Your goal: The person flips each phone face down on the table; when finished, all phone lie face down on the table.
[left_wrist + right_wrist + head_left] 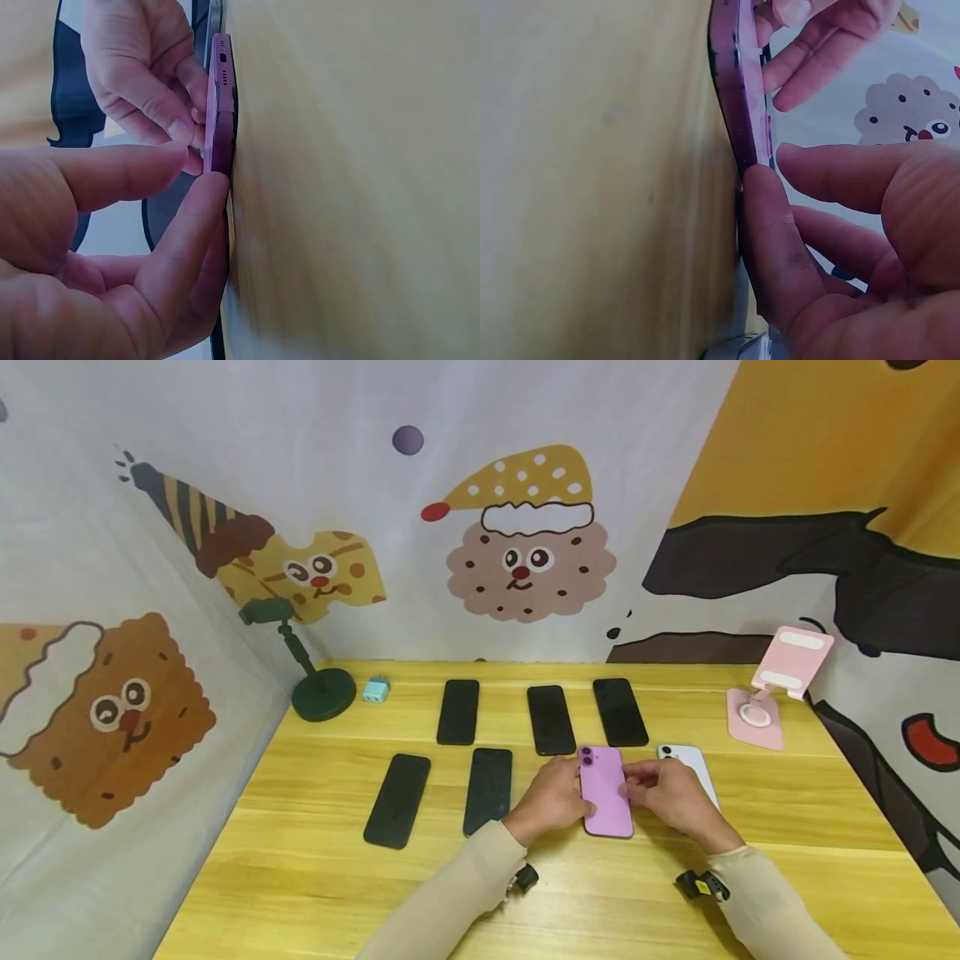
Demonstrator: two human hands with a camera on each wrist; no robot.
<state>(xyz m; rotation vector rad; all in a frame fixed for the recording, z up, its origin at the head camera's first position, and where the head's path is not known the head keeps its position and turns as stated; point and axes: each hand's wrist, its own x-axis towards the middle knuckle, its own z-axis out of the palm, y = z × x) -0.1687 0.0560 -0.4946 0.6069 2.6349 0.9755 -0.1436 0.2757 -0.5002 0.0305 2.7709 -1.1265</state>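
Note:
A pink smartphone [606, 795] lies back side up on the wooden table, its two camera lenses at the far left corner. My left hand [550, 797] holds it along its left edge, thumb over the back. At the right edge are the thumb and index finger of my right hand [675, 793]. In the left wrist view the charging port shows on the pink phone's [222, 82] near end. The right wrist view has my right index fingertip [763, 184] against the phone's side. Partly covered by my right hand is a white smartphone [693, 762].
Several black smartphones lie about the table, among them one beside my left forearm [489, 785] and one farther left [397, 800]. A dark green stand [324, 695] and a light blue plug adapter [377, 690] stand back left. A pink phone stand [793, 658] is back right, before a printed curtain [337, 435].

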